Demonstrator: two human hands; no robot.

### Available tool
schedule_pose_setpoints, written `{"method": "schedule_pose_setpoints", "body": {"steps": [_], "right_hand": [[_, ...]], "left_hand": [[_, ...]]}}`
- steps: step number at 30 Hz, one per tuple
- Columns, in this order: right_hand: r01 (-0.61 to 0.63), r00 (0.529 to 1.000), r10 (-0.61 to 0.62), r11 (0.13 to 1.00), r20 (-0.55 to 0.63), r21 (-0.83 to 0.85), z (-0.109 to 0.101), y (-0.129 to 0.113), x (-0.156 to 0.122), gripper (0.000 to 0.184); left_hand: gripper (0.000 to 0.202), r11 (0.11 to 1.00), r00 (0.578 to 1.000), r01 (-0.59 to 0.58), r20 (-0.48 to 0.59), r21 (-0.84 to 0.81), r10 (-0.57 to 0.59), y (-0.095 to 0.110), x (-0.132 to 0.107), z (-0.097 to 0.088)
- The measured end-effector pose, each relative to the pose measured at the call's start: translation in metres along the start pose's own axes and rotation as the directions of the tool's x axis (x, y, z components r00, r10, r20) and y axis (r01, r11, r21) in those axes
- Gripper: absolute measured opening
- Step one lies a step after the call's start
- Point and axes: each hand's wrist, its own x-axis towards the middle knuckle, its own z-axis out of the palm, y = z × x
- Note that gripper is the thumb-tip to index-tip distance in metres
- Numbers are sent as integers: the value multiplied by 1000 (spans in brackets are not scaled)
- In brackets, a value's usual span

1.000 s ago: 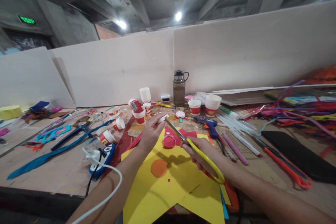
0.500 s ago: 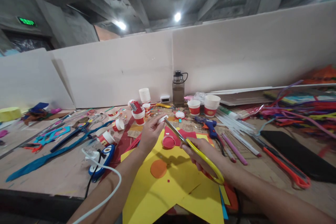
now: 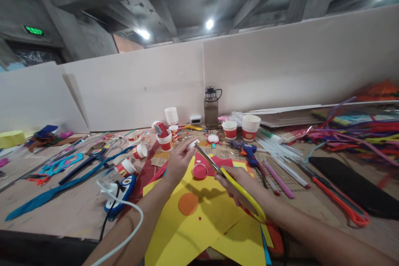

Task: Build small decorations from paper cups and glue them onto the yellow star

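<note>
My right hand (image 3: 241, 187) grips yellow-handled scissors (image 3: 232, 183), whose blades point up and left toward my left hand. My left hand (image 3: 180, 158) pinches a small white piece (image 3: 193, 144), and the blade tips meet it. Below both hands lie yellow paper sheets (image 3: 193, 228) with an orange paper disc (image 3: 188, 203) and a small red-and-white cup piece (image 3: 200, 171) on them. Red paper (image 3: 218, 161) lies under the scissors.
Red-and-white paper cups (image 3: 250, 126), a dark water bottle (image 3: 211, 108), a blue glue gun (image 3: 247, 151), straws (image 3: 280, 149), pipe cleaners (image 3: 358, 137), a black mat (image 3: 352, 185), an orange cutter (image 3: 339, 201), blue felt strips (image 3: 62, 183) and a white cable (image 3: 124, 224) crowd the table. White partition boards (image 3: 280, 62) stand behind.
The view has tipped slightly, so everything sits a little lower in the picture. Both hands keep their hold and the scissors stay at the white piece.
</note>
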Motion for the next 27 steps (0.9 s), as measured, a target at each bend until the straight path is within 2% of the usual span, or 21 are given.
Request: {"method": "schedule_pose_setpoints", "body": {"steps": [6, 8, 10, 14, 16, 19, 22, 25, 27], "right_hand": [[28, 1000, -28, 1000, -14, -1, 0, 2, 2, 23], [85, 996, -85, 996, 4, 28, -3, 3, 0, 26], [192, 980, -196, 979, 44, 69, -8, 3, -2, 28], [391, 915, -394, 919, 88, 47, -19, -1, -6, 25], [475, 880, -475, 879, 19, -32, -24, -3, -4, 25], [573, 794, -598, 795, -104, -200, -32, 0, 6, 32], [571, 739, -660, 721, -138, -393, -40, 12, 18, 44], [505, 748, -650, 687, -132, -523, -45, 24, 26, 50], [439, 772, -620, 679, -140, -588, -46, 29, 28, 52]], "left_hand": [[34, 1000, 1000, 3, -12, 31, -2, 0, 0, 2], [34, 1000, 999, 9, -34, 14, -9, -2, 1, 3], [34, 999, 998, 32, -58, -33, -33, -6, 2, 2], [38, 984, 987, 116, -95, -138, -129, -11, 7, -1], [39, 966, 979, 163, -88, -198, -183, -11, 8, -3], [38, 919, 962, 251, -29, -304, -273, -9, 10, -3], [37, 867, 940, 330, 49, -375, -336, -5, 10, -2], [36, 831, 923, 380, 111, -407, -368, -2, 10, -2], [36, 818, 917, 396, 135, -418, -375, 0, 10, -2]]}}
